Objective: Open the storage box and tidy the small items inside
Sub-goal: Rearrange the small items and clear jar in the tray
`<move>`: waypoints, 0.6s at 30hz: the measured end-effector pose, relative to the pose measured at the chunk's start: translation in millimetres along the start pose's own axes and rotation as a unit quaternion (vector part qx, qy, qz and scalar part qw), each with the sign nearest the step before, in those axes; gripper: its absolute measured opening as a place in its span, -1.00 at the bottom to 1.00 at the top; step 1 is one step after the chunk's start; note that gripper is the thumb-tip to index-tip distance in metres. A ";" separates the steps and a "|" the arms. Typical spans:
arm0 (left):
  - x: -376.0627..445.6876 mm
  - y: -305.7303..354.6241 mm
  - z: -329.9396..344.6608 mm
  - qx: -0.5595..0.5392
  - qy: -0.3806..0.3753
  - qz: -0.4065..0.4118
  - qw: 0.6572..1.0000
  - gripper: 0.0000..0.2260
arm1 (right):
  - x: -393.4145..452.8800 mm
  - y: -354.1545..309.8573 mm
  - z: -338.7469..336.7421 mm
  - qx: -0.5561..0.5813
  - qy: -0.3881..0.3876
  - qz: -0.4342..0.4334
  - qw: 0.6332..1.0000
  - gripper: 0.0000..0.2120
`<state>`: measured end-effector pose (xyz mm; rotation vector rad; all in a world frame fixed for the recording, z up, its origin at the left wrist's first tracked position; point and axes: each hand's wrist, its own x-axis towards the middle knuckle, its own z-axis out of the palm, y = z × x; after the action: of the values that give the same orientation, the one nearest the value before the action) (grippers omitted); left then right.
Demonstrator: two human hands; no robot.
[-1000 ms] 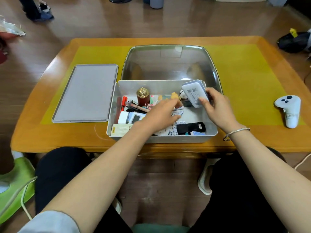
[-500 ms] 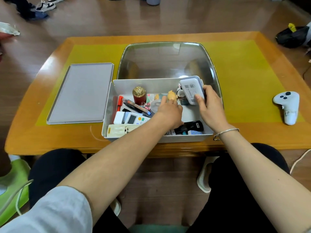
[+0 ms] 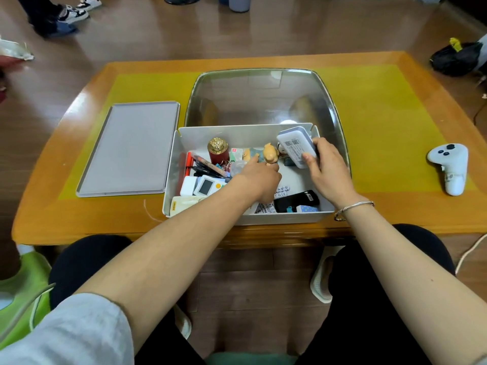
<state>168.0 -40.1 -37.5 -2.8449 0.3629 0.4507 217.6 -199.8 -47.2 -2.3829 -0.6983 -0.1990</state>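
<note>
The open white storage box (image 3: 168, 180) sits at the table's near edge, and its grey lid (image 3: 129, 148) lies flat to the left. My right hand (image 3: 329, 175) grips a white rectangular device (image 3: 296, 146), tilted above the box's far right corner. My left hand (image 3: 258, 177) reaches into the middle of the box, fingers closed round the base of a small tan figurine (image 3: 271, 154). Also inside are a red bottle with a gold cap (image 3: 218, 151), pens (image 3: 208, 165), a white remote (image 3: 208, 186), a cream remote (image 3: 184, 202) and a black device (image 3: 296, 201).
A clear domed cover (image 3: 261, 98) lies on the yellow mat right behind the box. A white game controller (image 3: 449, 167) rests on the table at the right. A black bag (image 3: 456, 57) sits on the floor beyond. A person's shoes (image 3: 71, 11) are at the far left.
My left hand has moved forward from the box's near middle to the figurine. My right hand has lowered the white device slightly toward the far right corner.
</note>
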 end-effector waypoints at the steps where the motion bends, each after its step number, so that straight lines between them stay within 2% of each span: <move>1: 0.5 1.1 -0.5 -0.001 -0.002 -0.001 1.000 -0.67 | 0.1 0.4 0.2 -0.002 -0.001 0.000 1.000 -0.80; 11: 10.7 12.8 -7.9 0.027 -0.092 -0.005 0.995 -0.58 | 1.7 -0.5 0.2 -0.015 -0.008 0.006 1.000 -0.82; 14: 7.8 14.5 -6.8 0.035 -0.080 0.004 0.996 -0.70 | 1.9 0.1 0.6 -0.018 -0.014 0.004 1.000 -0.82; 18: -1.7 11.4 -8.2 0.048 -0.056 0.013 0.997 -0.75 | 2.5 0.6 0.4 -0.014 -0.016 0.005 1.000 -0.83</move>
<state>165.4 -52.7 -31.6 -2.7115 0.3889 0.5780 220.0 -198.9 -47.0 -2.4201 -0.7016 -0.1682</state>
